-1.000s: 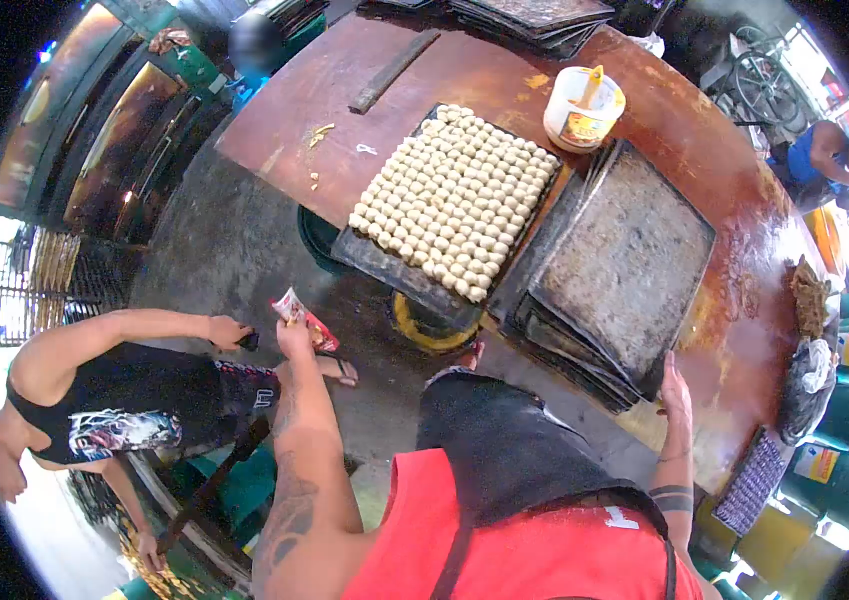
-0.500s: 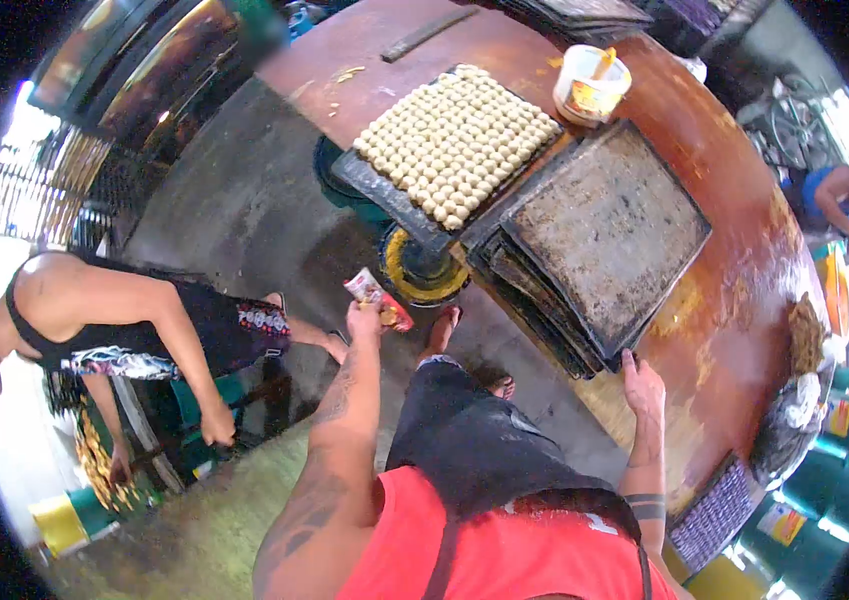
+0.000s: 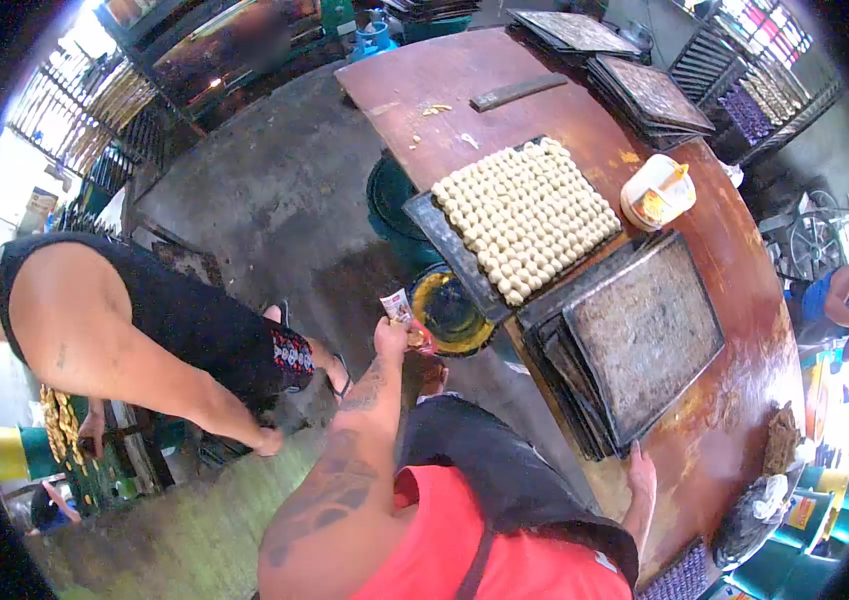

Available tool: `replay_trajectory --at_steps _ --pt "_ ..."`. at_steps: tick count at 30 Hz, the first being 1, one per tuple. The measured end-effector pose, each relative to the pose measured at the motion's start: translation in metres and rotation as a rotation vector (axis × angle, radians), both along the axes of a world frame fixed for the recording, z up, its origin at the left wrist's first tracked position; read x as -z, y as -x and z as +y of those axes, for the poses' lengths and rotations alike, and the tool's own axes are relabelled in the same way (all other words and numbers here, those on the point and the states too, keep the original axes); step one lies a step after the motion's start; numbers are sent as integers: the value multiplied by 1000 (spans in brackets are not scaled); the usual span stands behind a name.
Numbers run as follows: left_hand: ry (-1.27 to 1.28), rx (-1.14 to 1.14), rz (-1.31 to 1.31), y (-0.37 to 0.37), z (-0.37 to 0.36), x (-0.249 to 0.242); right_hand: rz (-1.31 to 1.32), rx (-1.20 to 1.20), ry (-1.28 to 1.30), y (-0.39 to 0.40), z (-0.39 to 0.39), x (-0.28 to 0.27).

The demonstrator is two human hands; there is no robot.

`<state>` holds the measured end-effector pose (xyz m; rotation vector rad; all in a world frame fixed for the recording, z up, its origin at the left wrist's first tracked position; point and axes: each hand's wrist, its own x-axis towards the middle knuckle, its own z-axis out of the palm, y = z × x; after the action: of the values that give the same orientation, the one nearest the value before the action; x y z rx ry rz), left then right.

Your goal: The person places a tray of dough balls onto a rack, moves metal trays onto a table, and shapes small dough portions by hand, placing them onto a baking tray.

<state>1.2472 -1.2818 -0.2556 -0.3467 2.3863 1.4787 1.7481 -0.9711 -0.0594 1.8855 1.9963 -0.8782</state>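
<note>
My left hand (image 3: 391,338) is closed around a small red and white packet (image 3: 396,304), held low beside the table over the floor. My right hand (image 3: 641,472) holds nothing; its fingers are stretched out at the near corner of a stack of dark baking trays. The worn top tray (image 3: 644,325) of that stack lies slightly askew on the others. Beyond it, a black tray (image 3: 457,258) carries rows of small pale dough balls (image 3: 527,215). To the right of the dough is a white tub (image 3: 657,192) with an orange-handled tool in it.
The reddish table (image 3: 744,385) bears a flat bar (image 3: 517,92) and further stacked trays (image 3: 654,95). Below its edge stands a yellow-rimmed bucket (image 3: 452,310). A person in black (image 3: 184,320) bends at the left. A plastic bag (image 3: 752,520) sits at lower right.
My view has swung left, so the table sits farther right. The person at the left appears closer and bends lower. The packet remains in my left hand; my right hand stays by the tray corner.
</note>
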Motion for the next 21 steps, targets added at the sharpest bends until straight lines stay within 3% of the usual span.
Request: replay_trajectory --at_steps 1,2,5,7,11,13,17,21 --pt "32 22 -5 8 4 -21 45 60 34 -3 4 11" --pt "-109 -28 -121 13 12 -66 50 66 94 -7 6 17" --pt "107 61 -7 60 14 -18 100 191 224 9 2 13" --pt "79 78 10 88 18 0 192 415 237 27 -5 6" --pt "80 156 20 121 32 26 192 428 272 32 -5 10" --pt "120 215 9 123 37 25 342 395 205 48 -28 -11" --pt "170 255 -74 122 43 4 301 598 224 47 -9 14" --pt "235 255 -150 133 48 31 344 606 216 56 -16 0"
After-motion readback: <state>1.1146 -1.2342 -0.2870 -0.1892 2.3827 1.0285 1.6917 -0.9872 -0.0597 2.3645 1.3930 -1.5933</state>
